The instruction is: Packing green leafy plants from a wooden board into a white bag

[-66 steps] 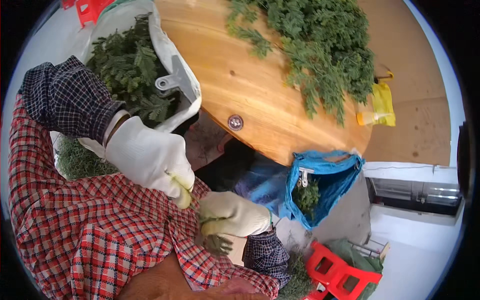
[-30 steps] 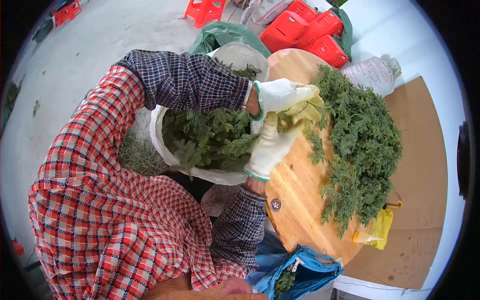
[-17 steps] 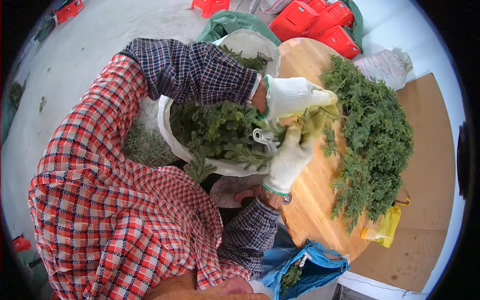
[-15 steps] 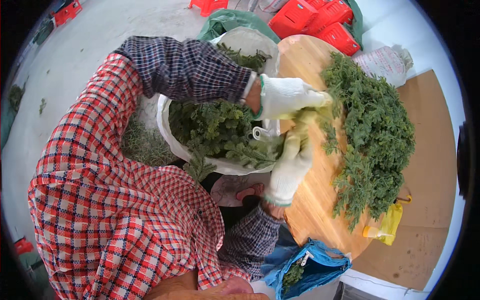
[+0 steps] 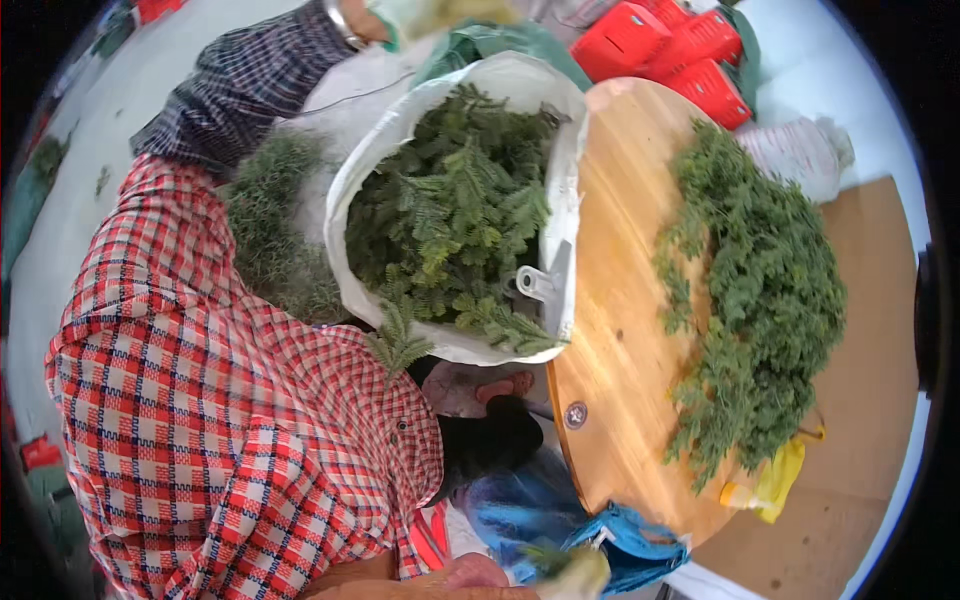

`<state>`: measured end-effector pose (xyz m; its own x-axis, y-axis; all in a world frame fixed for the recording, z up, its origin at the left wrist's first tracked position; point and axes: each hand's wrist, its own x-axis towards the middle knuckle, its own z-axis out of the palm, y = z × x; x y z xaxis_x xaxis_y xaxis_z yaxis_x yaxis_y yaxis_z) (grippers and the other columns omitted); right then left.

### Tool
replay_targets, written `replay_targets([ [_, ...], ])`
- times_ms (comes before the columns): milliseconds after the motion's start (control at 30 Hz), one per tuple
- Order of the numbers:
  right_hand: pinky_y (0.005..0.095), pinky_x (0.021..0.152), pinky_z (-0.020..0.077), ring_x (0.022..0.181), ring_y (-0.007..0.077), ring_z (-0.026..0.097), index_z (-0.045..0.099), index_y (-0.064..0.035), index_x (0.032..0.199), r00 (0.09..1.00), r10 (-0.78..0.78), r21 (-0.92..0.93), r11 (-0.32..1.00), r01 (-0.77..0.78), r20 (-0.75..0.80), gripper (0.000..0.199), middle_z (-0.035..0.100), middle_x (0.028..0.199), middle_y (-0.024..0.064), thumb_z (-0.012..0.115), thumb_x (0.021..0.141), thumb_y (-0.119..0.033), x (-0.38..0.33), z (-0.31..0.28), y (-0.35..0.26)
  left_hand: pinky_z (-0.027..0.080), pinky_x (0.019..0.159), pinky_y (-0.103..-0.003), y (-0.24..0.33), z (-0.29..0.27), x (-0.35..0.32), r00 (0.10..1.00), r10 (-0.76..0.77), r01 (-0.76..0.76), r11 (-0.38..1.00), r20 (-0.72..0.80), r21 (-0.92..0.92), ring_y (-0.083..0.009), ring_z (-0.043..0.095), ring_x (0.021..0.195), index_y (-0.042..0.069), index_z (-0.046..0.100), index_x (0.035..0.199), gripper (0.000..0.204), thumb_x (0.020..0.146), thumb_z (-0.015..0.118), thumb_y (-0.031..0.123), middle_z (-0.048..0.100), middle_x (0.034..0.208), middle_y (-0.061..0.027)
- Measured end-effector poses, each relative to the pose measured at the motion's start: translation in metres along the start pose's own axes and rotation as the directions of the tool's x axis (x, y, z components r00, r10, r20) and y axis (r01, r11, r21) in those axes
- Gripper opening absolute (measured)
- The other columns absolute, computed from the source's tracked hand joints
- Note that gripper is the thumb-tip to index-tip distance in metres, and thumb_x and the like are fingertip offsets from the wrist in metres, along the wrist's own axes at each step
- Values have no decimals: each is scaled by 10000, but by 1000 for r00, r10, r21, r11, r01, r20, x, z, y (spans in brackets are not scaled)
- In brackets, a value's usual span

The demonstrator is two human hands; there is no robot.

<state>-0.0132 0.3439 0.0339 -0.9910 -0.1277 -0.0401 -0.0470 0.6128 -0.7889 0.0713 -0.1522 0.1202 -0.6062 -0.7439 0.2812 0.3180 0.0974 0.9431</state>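
Note:
My left hand (image 5: 425,18), in a white glove with a yellowish palm, is at the top edge, partly cut off and smeared by motion. Beyond the bottom edge of the table, my right hand (image 5: 575,580) is gloved too and blurred beside a blue bag (image 5: 640,545). A green sprig (image 5: 545,558) shows next to its fingers; whether the hand grips it is unclear. Between my arms stands a white sack (image 5: 345,270) full of fir branches (image 5: 450,210). A white tube-like piece (image 5: 535,283) sticks out at its right rim.
A round wooden table (image 5: 620,330) bears a large heap of green sprigs (image 5: 760,300). Beyond it are red plastic stools (image 5: 660,45), a white bag (image 5: 795,155) and a cardboard sheet (image 5: 870,400). A yellow bottle (image 5: 740,495) lies near a yellow bag (image 5: 778,482). Loose greenery (image 5: 275,220) covers floor at left.
My hands, close together over the table before, have parted: the left swung up and left, the right down to the blue bag. The sack's branches and the table are now uncovered.

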Motion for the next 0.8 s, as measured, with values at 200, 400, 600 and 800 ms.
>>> replay_targets([
  [200, 371, 750, 482, 792, 294, 602, 646, 7, 974, 954, -147, -369, 928, 41, -262, 295, 639, 910, 158, 667, 831, -251, 70, -13, 59, 479, 927, -355, -101, -197, -42, 911, -288, 322, 52, -295, 945, -286, 564, 1110, 0, 329, 1386, 630, 897, 559, 323, 421, 1368, -209],
  [400, 377, 740, 480, 798, 292, 597, 629, 14, 971, 895, -197, -625, 773, -109, -400, 251, 623, 919, 172, 631, 852, -207, 83, -12, 60, 412, 1012, -397, -103, -144, -143, 875, -393, 290, -42, -283, 956, -373, 436, 1245, 104, 292, 1436, 880, 697, 731, 294, 203, 1488, -233],
  [600, 382, 730, 478, 805, 290, 592, 612, 21, 968, 588, -683, -599, 706, 378, -433, 208, 607, 928, 186, 596, 872, -163, 37, 44, -17, 478, 840, -438, -36, -23, -169, 432, 78, -836, 408, 898, 367, -315, 536, 1067, 121, 558, 1082, 486, 721, 728, 398, 540, 1188, -136],
  [800, 422, 774, 457, 890, 362, 581, 597, -11, 1123, 791, -604, -322, 733, 599, 96, 354, 598, 984, 215, 639, 846, -227, 41, 167, -78, 492, 642, -351, -108, -4, -186, 350, 32, -856, 418, 936, 305, -241, 587, 929, 165, 579, 1113, 407, 754, 680, 329, 583, 1032, -93],
])
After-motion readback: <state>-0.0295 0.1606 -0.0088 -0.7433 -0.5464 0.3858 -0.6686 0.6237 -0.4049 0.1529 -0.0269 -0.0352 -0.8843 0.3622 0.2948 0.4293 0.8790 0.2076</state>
